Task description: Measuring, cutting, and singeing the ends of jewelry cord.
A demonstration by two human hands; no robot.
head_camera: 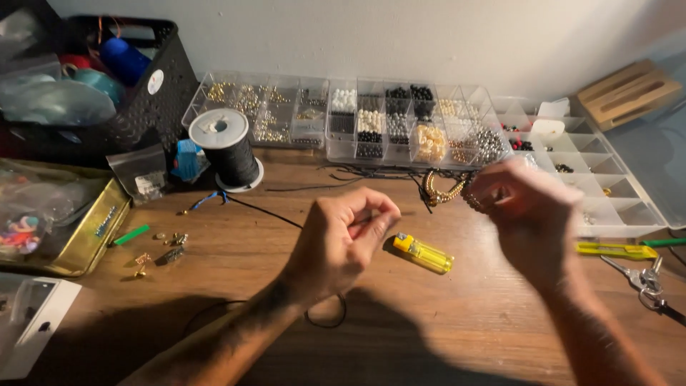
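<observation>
Both grips are pinched shut. The left hand (343,239) has thumb and forefinger pressed together, likely on the thin black cord (325,318), though what sits between the fingertips is too small to tell; the cord loops out under the wrist onto the worktop (457,314). The right hand (529,214), blurred, is closed around a bracelet (446,191) of gold and dark beads, which hangs from its fingers to the left, just above the wood. The two hands are near each other, not touching.

Between and just below them lies a yellow lighter (423,253). Behind the hands, against the wall, stand clear bead boxes (357,118) with many compartments of gold, white, black and silver beads; a further clear box (607,186) on the right is mostly bare. A spool of black cord (227,146) stands upright in front of the boxes' left end, with a black basket (153,93) of supplies beyond it. A gold tin (86,239) sits at the left edge, and small gold findings (161,250) and a green strip (131,234) lie beside it. At the right edge are a yellow cutter (616,249) and keys (643,279).
</observation>
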